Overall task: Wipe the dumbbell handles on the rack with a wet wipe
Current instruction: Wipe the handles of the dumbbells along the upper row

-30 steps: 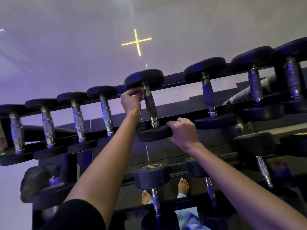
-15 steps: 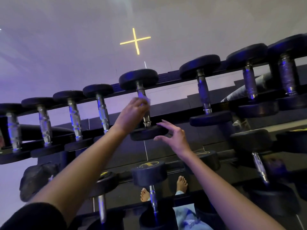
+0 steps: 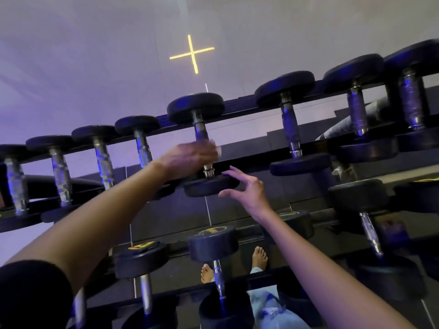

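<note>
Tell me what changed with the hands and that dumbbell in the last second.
The left hand, holding the wet wipe, slid down the handle from its far end toward the near head. The right hand let go of that head and is now open at its rim. The dumbbell stayed on the rack.

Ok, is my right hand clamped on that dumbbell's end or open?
Open. The right hand has its fingers spread and nearly straight beside the dumbbell head, not curled round it. Whether they touch it, cannot tell.
</note>
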